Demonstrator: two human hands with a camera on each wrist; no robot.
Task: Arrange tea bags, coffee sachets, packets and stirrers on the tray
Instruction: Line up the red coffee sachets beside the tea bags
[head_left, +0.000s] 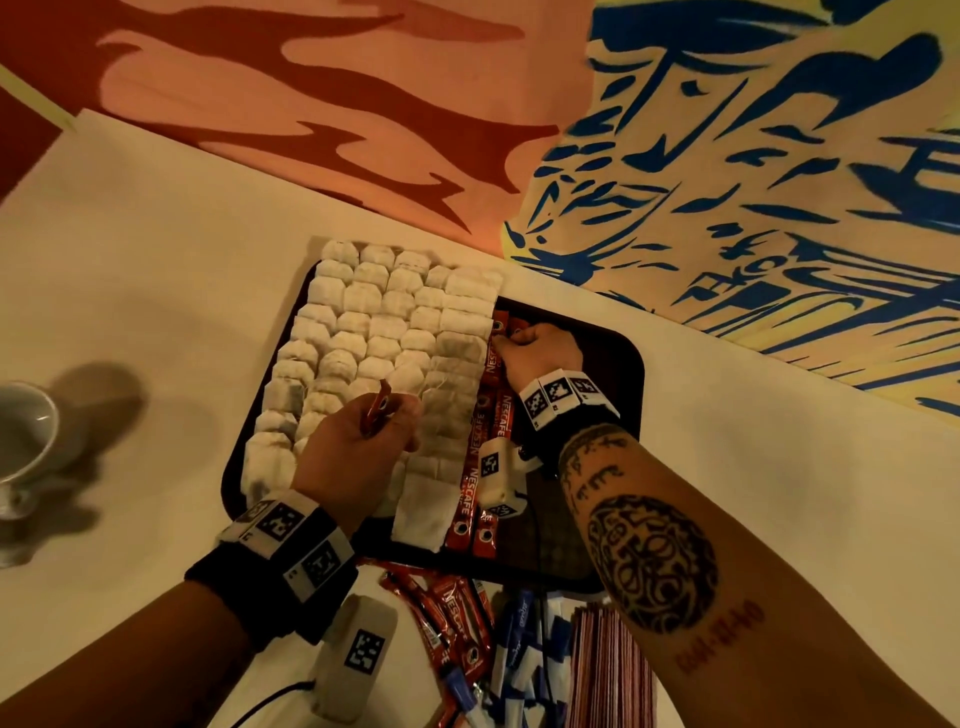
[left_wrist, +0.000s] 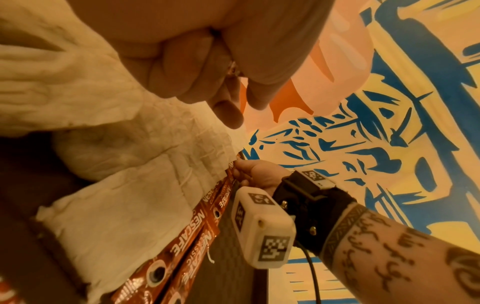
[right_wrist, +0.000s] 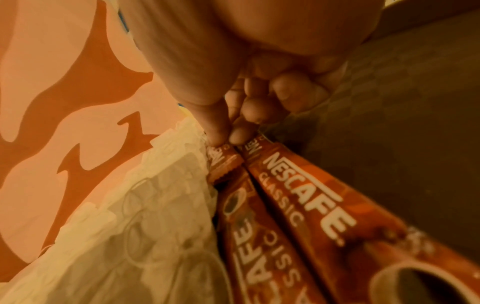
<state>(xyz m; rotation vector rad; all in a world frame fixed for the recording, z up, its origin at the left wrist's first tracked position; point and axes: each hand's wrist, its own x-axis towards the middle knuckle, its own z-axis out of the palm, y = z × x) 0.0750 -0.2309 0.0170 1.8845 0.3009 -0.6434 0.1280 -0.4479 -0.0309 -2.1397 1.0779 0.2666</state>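
Tray: dark, on the white table; tea bags tile its left part.
Sachet row: Nescafé coffee sachets lie lengthwise just beside the tea bags.
Right hand: thumb and fingertips pinch the far ends of two sachets.
Left hand: fingers curled round a spare sachet; possibly more than one, the view being unclear.
Handling: sachets look light, thin, slick and bendable; best held at the crimped end seal.
Supply: loose sachets near the tray's near edge.
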